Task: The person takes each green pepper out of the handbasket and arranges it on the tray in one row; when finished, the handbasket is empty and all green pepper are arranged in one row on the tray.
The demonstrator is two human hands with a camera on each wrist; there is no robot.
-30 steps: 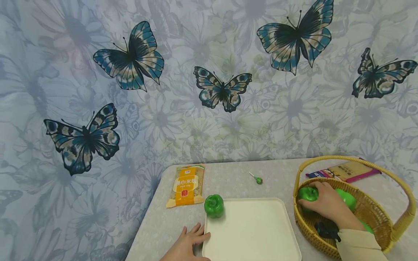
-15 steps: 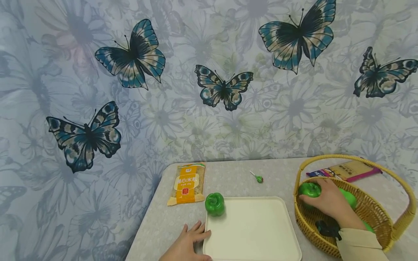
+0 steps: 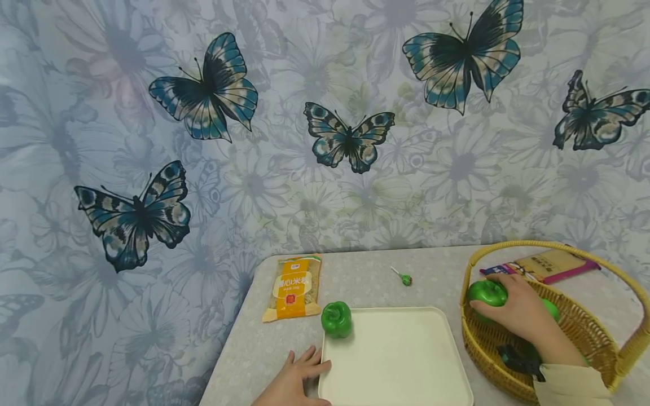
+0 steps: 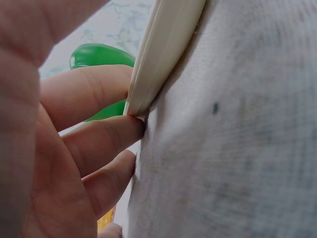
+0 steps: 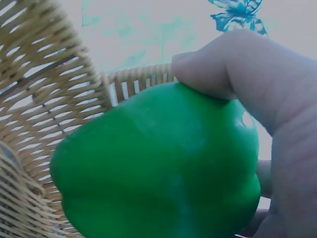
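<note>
A green bell pepper point(image 3: 487, 292) is gripped in my right hand point(image 3: 523, 313) at the left end of the wicker basket point(image 3: 487, 363). In the right wrist view the bell pepper point(image 5: 163, 158) fills the middle, the thumb lying over its top and other fingers partly hidden behind it. My left hand point(image 3: 294, 378) rests at the left edge of the cream tray point(image 3: 398, 355), fingers spread. Up close, its fingertips touch the tray's side point(image 4: 166, 49). Another green bell pepper point(image 3: 336, 320) sits on the tray's far left corner.
Another green item point(image 3: 551, 309) lies in the basket, partly hidden by my right hand. An orange-and-clear food packet point(image 3: 293, 287) lies left of the tray. Behind the tray is a small lollipop point(image 3: 405, 279). A purple-edged packet point(image 3: 550, 266) lies behind the basket's tall handle point(image 3: 538, 245).
My right hand has raised the bell pepper slightly within the basket, showing more of it above the rim. The left hand stays at the tray's edge.
</note>
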